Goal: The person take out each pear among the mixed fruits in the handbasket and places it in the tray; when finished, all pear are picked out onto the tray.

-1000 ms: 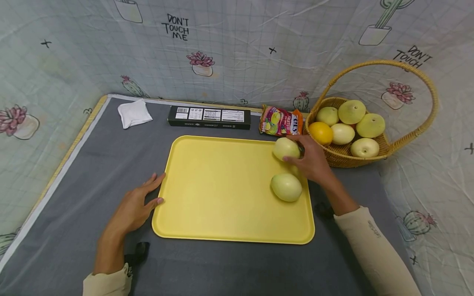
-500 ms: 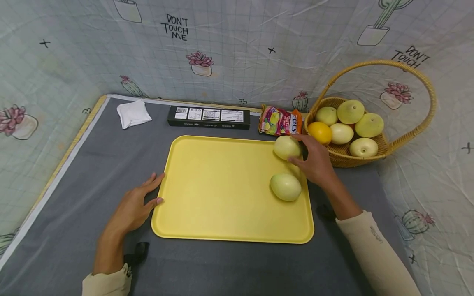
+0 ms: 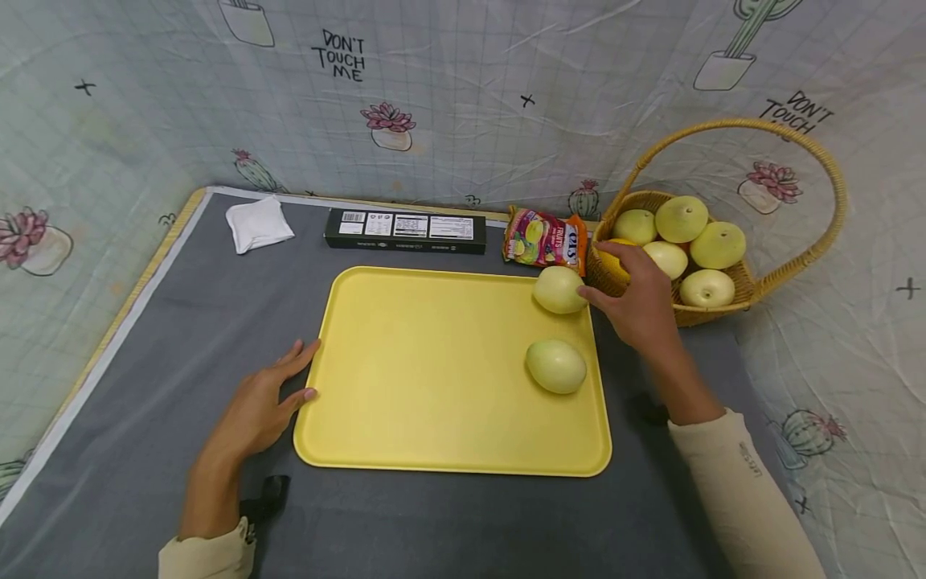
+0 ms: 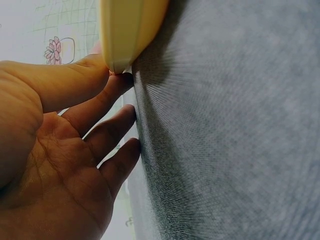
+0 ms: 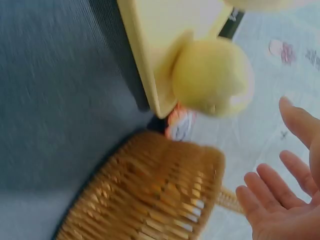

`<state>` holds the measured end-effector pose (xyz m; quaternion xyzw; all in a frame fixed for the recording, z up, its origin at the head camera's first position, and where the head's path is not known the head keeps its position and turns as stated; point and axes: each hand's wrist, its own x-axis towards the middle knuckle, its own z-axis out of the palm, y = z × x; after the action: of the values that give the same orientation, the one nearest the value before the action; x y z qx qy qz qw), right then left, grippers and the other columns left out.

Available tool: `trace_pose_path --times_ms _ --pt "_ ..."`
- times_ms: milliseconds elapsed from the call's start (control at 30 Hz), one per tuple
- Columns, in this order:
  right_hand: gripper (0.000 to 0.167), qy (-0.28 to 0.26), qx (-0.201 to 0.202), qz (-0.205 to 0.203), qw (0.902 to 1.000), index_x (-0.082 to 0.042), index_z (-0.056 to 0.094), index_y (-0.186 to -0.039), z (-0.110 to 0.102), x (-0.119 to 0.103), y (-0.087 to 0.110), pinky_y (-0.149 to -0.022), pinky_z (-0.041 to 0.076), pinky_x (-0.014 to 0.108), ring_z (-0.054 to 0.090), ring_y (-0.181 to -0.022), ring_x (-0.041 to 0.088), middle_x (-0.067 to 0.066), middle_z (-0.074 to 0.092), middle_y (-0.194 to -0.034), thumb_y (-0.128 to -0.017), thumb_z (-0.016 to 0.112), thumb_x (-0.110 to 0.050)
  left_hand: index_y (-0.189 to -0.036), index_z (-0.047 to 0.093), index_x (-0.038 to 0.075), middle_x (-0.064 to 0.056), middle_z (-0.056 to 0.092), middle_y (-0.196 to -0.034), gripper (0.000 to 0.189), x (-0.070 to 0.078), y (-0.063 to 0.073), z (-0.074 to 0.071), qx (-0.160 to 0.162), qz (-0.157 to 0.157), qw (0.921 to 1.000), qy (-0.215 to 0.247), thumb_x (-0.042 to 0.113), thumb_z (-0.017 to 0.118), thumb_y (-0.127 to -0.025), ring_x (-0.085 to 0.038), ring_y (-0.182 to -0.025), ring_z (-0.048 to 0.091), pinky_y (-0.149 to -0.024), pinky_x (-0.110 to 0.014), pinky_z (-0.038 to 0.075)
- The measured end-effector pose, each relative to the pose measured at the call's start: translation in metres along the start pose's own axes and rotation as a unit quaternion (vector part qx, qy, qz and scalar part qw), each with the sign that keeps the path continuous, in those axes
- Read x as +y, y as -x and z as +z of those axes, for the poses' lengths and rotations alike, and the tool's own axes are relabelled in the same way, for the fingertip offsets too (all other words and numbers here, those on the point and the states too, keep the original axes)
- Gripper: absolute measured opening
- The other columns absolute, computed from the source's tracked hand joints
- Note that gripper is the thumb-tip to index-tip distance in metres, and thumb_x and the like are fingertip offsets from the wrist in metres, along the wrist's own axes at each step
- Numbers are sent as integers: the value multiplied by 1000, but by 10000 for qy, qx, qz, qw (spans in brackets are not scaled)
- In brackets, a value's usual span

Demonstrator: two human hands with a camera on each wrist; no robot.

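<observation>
Backdrop (image 3: 448, 48): a pale grid-lined sheet with drawn cacti and lettering rises behind the far edge and along both sides.
Worktop (image 3: 174, 338): grey cloth with a light border at its left and far edges; it shows in a broad band left of the tray and another along the near side, but only a narrow gap at the far right.
Tray (image 3: 419, 370): yellow, rounded corners, low rim, mid-worktop; its floor shows from the left rim across to two fruits at the right.
Basket (image 3: 694, 318): woven, tall arched handle, at the worktop's far right corner, just beyond the tray's far right corner; it holds pale green fruits (image 3: 682, 219) and an orange (image 3: 612, 264), partly hidden by a hand.
Left hand (image 3: 260, 402): at the tray's left rim, fingers spread, thumb and fingertips touching it.
Right hand (image 3: 640, 297): between tray and basket, in front of the orange, fingers apart and gripping nothing.
Black box (image 3: 405, 231): lies along the far edge, labels showing.
Packet (image 3: 542, 239): colourful, between box and basket.
White pad (image 3: 259, 225): near the far left corner.
Near fruit (image 3: 555, 366): by the tray's right rim.
Far fruit (image 3: 559, 290): at its far right corner, just beside the right thumb.
</observation>
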<state>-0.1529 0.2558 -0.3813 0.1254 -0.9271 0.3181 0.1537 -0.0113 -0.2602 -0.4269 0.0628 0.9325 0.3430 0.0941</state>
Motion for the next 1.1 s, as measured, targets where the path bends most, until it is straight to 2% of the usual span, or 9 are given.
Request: trace_pose_path --times_ms 200,300,467,567,733,833,1100 --pt "67 -49 652 143 9978 -8 66 -143 -16 8 -13 -110 50 60 61 -126 44 21 67 -138 -83 94 -15 -168 33 15 -31 28 -169 82 -1 1 -1 4 -17 10000 16 5 74 -98 -59 -153 32 -115 -75 35" --pt "67 -58 909 264 9955 -8 66 -143 -25 12 -20 -112 48 61 60 -129 43 22 66 -139 -82 94 -14 -168 33 16 -31 28 -170 82 -2 1 -1 6 -20 10000 15 5 73 -98 -59 -153 32 -115 -74 36" --pt "68 68 1140 554 9919 -11 64 -146 -38 25 -32 -107 50 61 57 -132 42 20 62 -144 -84 93 -17 -168 33 15 -31 29 -169 81 -2 2 -1 13 -16 10000 -4 6 73 -98 -59 -153 32 -115 -74 36" --pt "70 162 1199 804 9894 -13 62 -149 -45 35 -38 -111 46 60 55 -132 42 20 60 -146 -86 92 -19 -168 33 16 -31 29 -169 81 -1 2 -1 5 -20 10000 -13 6 74 -98 -58 -153 32 -115 -74 35" --pt "73 340 1140 1030 9875 -13 58 -152 -56 53 -50 -121 32 60 49 -136 43 23 57 -146 -87 91 -19 -168 34 15 -31 29 -169 81 -1 1 -1 0 -30 10000 -29 6 74 -98 -58 -153 32 -116 -75 35" --pt "75 469 1007 1033 9884 -10 56 -153 -61 63 -57 -123 30 62 47 -139 46 26 54 -147 -87 90 -16 -168 34 15 -31 29 -169 80 -1 1 -1 0 -22 10000 -39 6 73 -98 -59 -153 32 -116 -75 35" --pt "79 788 286 1491 9853 -10 46 -161 -69 79 -72 -129 24 62 36 -149 50 28 42 -159 -93 85 -22 -168 34 14 -31 29 -169 81 -1 1 0 23 -35 10000 -69 6 74 -98 -59 -152 33 -115 -75 36"
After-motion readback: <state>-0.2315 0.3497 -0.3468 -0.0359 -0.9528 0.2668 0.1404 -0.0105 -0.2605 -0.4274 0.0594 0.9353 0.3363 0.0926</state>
